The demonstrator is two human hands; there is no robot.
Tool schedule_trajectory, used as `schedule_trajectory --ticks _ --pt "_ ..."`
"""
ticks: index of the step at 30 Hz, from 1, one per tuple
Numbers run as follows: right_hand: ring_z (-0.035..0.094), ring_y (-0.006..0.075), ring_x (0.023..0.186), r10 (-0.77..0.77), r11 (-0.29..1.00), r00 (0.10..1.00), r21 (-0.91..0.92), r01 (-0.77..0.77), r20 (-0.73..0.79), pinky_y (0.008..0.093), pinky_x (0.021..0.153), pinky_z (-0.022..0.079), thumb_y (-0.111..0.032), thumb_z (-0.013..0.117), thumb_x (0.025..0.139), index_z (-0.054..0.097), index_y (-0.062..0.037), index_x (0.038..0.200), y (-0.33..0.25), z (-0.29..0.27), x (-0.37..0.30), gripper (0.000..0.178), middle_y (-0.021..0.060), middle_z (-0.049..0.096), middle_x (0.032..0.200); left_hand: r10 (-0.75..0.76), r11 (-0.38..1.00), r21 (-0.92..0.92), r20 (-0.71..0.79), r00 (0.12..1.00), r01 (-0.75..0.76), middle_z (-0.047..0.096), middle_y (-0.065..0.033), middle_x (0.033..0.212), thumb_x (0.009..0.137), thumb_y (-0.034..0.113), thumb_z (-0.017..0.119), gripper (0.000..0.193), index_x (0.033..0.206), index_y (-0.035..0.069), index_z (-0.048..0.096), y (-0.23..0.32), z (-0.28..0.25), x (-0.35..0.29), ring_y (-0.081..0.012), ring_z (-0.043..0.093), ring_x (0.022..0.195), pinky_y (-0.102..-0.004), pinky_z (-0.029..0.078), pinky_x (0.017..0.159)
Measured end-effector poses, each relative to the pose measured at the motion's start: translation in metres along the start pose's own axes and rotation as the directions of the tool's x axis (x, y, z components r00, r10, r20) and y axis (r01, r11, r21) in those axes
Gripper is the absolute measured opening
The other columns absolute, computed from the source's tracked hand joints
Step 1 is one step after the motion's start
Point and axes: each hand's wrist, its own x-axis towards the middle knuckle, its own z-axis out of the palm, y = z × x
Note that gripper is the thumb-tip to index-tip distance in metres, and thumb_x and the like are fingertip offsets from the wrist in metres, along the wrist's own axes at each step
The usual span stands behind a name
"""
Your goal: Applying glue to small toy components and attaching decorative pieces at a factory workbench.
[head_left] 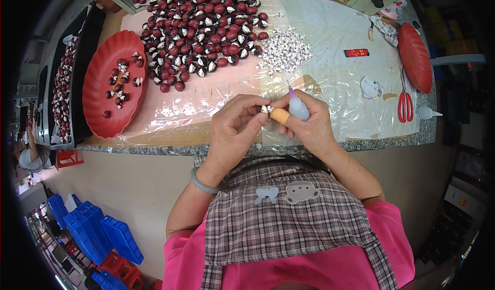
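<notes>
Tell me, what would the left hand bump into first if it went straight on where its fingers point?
Most likely the right hand, at its tan finger cover, just beyond the small dark-and-white piece that the left hand holds. Depth is hard to judge from this single view.

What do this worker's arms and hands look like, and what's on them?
Both arms have short, bright pink sleeves. The left hand is ungloved, with a smooth, rounded, pale grey-green bangle around the wrist. The right hand is ungloved too, but wears a tan-orange finger cover on what looks like the thumb.
</notes>
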Motion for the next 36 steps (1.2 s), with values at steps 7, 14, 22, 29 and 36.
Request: schedule_trajectory --ticks 7,14,22,29,36 --pt "0.055 0.0046 0.062 -0.002 1.0 1.0 -0.013 0.002 0.005 0.0186 0.052 0.046 -0.003 0.064 0.085 0.063 -0.0024 0.102 -0.006 -0.02 0.001 0.017 0.0016 0.062 0.088 0.04 0.997 0.075 -0.092 0.995 -0.033 0.059 -0.0067 0.1 0.079 -0.008 0.053 0.026 0.104 -0.001 0.054 0.014 -0.022 0.039 -0.0161 0.057 0.091 -0.0282 0.049 0.076" --pt "0.055 0.0056 0.064 0.005 0.999 1.0 -0.033 -0.005 0.012 0.0203 0.056 0.047 -0.002 0.064 0.085 0.064 -0.0014 0.101 -0.002 -0.024 -0.002 0.016 0.0022 0.063 0.089 0.507 0.308 0.803 0.316 0.802 -0.511 0.065 -0.0069 0.092 0.069 -0.002 0.067 0.03 0.098 0.005 0.063 0.009 -0.021 0.105 -0.0263 0.054 0.081 -0.0341 0.047 0.071" --pt "0.054 0.006 0.069 -0.059 0.998 0.998 -0.032 0.059 0.004 0.0207 0.058 0.046 -0.002 0.063 0.084 0.053 -0.0042 0.109 0.004 -0.033 -0.002 0.027 0.0034 0.061 0.084 0.395 0.658 0.651 0.129 0.91 -0.378 0.055 -0.0048 0.088 0.076 0.0 0.067 0.026 0.101 0.007 0.063 0.03 -0.022 0.086 -0.0149 0.052 0.075 -0.0261 0.043 0.065" --pt "0.054 0.0089 0.064 -0.08 0.971 0.989 0.232 0.05 0.124 0.0192 0.052 0.043 -0.001 0.058 0.086 0.049 -0.0035 0.114 0.001 -0.048 0.002 0.029 0.0094 0.054 0.105 -0.281 0.822 -0.485 0.113 0.953 0.299 0.064 -0.0057 0.087 0.088 0.006 0.063 0.016 0.103 0.004 0.059 0.025 -0.026 0.032 -0.0022 0.046 0.062 -0.0138 0.032 0.05" --pt "0.06 0.01 0.066 -0.228 0.97 0.973 0.1 0.224 0.03 0.0171 0.045 0.041 -0.003 0.065 0.085 0.058 -0.0008 0.113 -0.01 -0.039 0.001 0.029 0.0073 0.06 0.092 -0.447 0.709 -0.577 0.078 0.891 0.406 0.065 -0.0093 0.097 0.09 0.006 0.059 0.023 0.113 0.0 0.059 0.021 -0.017 0.009 -0.0064 0.052 0.071 -0.0151 0.045 0.064"
